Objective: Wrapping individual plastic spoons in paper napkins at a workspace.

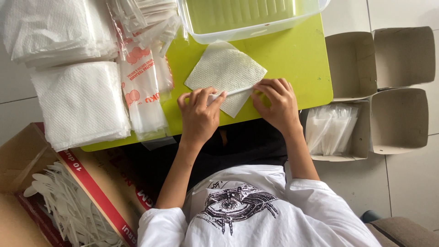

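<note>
A white paper napkin lies as a diamond on the lime-green table. My left hand and my right hand press on its near corner, pinching a thin white rolled or folded strip between them. Something slim and white seems wrapped inside; I cannot tell what it is. Both hands grip the napkin's near edge, thumbs and fingers closed on it.
Stacks of white napkins and plastic sleeves lie on the left. A clear tub sits at the far edge. Cardboard boxes on the right floor, one holding wrapped packs. A box of white plastic cutlery sits bottom left.
</note>
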